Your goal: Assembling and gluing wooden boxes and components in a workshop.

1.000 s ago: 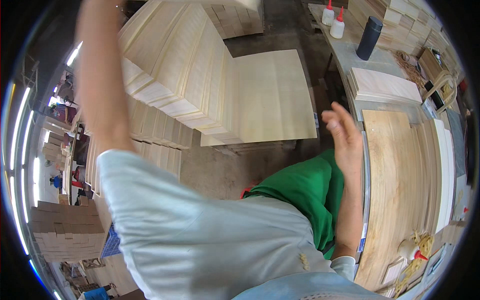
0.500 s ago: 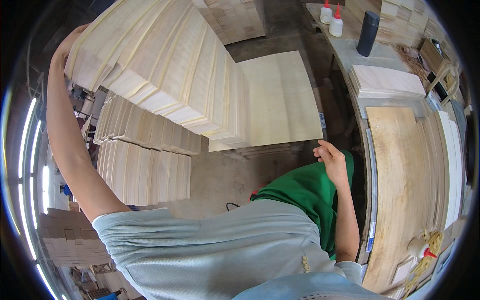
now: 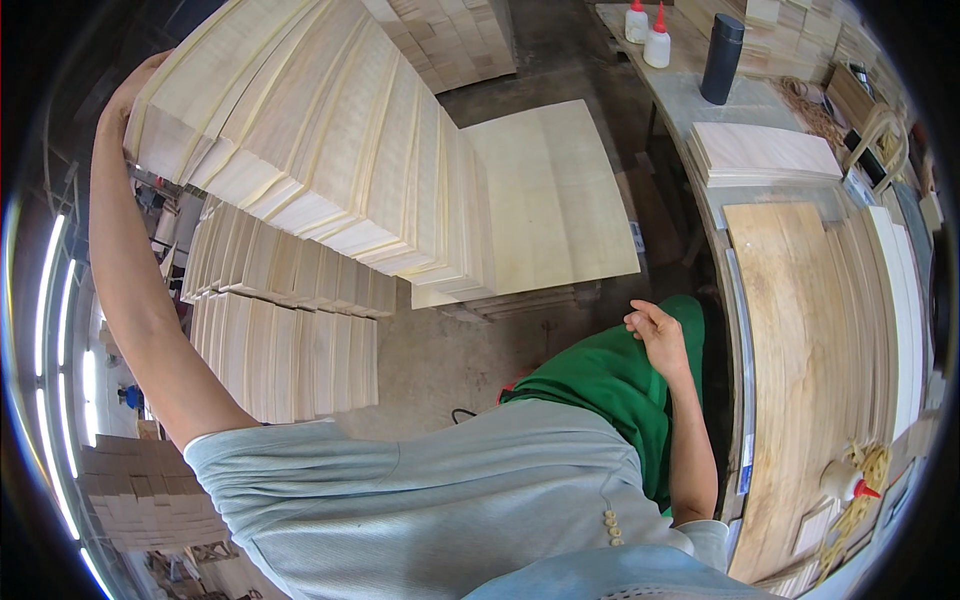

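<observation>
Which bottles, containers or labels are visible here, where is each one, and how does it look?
Two glue bottles: far end of the workbench, white with red nozzles.
Flask: beside them on the bench, tall dark cylinder.
Third glue bottle: near end of the bench, lying down, white with a red tip.
Label: on the flat wood panel's right edge, small and white.
No screens or signs.

The left hand (image 3: 135, 85) has been raised to the wood stack (image 3: 320, 150); the right hand (image 3: 655, 335) has been lowered beside it.

Two glue bottles (image 3: 647, 30), one black flask (image 3: 722, 45).
</observation>
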`<state>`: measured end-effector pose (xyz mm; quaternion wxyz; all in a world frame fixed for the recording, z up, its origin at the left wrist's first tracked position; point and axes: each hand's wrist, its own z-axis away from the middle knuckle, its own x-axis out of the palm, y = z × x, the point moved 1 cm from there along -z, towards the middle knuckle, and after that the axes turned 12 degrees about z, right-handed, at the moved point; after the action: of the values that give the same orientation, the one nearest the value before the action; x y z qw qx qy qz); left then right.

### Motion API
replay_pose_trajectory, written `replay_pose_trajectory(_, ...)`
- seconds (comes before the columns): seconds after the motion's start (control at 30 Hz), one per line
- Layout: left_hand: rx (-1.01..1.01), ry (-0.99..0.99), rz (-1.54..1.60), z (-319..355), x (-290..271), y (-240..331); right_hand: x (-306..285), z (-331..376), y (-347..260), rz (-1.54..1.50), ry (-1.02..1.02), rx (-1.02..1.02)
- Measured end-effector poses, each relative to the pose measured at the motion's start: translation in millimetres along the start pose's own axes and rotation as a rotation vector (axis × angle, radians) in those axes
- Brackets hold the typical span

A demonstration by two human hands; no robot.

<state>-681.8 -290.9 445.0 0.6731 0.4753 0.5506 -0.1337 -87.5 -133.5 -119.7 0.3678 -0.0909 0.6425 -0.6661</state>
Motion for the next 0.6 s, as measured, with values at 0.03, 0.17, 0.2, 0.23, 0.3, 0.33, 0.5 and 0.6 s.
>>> replay_pose_trajectory(0.03, 0.002, -0.004, -0.001, -3, 0, -1, 1, 1, 2, 0.014, -0.002, -0.019)
replay_pose_trajectory(0.17, 0.006, 0.037, -0.014, 3, -3, 1, 4, 4, 6, 0.018, 0.013, -0.044)
replay_pose_trajectory(0.2, -0.019, 0.068, -0.025, 4, 0, 5, 4, 5, 6, 0.028, 0.014, -0.046)
replay_pose_trajectory(0.23, -0.015, 0.063, -0.028, 2, -2, 3, 4, 7, 6, 0.038, 0.016, -0.048)
replay_pose_trajectory(0.3, -0.014, 0.068, -0.014, -1, -4, 1, 3, 10, 5, 0.037, 0.029, -0.065)
replay_pose_trajectory(0.33, -0.003, 0.058, -0.016, -2, -7, 3, 2, 13, 5, 0.042, 0.041, -0.084)
replay_pose_trajectory(0.5, 0.155, 0.011, 0.127, -36, 23, 55, -13, 28, -9, 0.145, 0.249, -0.182)
replay_pose_trajectory(0.6, 0.513, -0.134, 0.055, -72, 163, 185, -31, 29, -35, 0.078, 0.302, -0.239)
